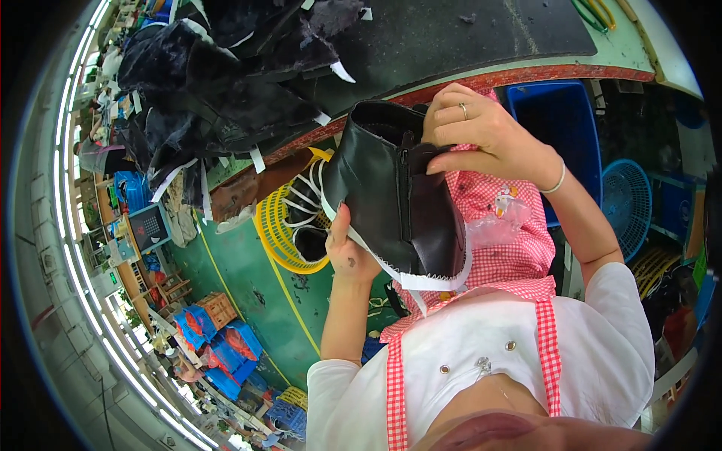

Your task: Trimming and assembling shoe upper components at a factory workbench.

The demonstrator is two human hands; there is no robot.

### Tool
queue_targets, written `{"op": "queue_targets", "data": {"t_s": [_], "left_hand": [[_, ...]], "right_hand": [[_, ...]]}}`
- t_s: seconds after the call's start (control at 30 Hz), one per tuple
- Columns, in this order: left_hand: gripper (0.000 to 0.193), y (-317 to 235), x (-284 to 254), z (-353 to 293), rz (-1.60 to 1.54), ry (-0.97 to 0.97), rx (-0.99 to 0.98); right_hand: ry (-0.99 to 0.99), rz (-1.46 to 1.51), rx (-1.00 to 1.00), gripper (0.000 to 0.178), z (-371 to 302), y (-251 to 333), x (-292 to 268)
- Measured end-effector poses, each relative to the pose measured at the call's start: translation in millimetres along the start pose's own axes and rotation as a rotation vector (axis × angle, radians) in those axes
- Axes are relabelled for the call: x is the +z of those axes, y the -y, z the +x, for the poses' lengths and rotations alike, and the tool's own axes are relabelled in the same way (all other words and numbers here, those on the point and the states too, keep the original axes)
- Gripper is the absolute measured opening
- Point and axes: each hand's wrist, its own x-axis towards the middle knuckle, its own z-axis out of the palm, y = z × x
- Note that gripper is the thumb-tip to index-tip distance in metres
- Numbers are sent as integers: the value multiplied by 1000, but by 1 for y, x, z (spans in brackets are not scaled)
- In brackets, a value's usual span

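Over my lap I hold a black leather boot upper (368, 188) with a zipper down its side and a white stitched strip along its lower edge. My left hand (351, 252) grips that white-edged border, thumb on the outer face and the other fingers hidden beneath. At the top opening, beside the zipper pull, my right hand (481, 135) is closed on the upper's edge, its fingers curled partly inside. A yellow basket (274, 237) next to my left hand holds more black pieces with white edging.
Black fleecy pieces (218, 90) with white strips lie heaped on the dark-topped workbench (451, 41), whose edge is red. A blue bin (594, 135) and a round blue basket (626, 210) stand on the right. Blue crates (229, 357) sit farther off at the left.
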Motion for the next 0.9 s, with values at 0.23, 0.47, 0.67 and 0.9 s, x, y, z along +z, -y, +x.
{"op": "queue_targets", "data": {"t_s": [0.23, 0.47, 0.67, 0.9], "left_hand": [[76, -7, 40, 4, 968, -456, -121], [54, -90, 87, 42, 1782, 140, -316], [36, -14, 83, 92, 2505, 697, -742], [47, 11, 67, 103, 2552, 788, 82]], "right_hand": [[-326, -353, 22, 29, -24, -1, 8], [-493, -547, 402, 16, -21, -24, -110], [-35, -1360, 892, 28, -111, -134, -269], [-166, -1135, 1250, 29, -48, -94, -238]]}}
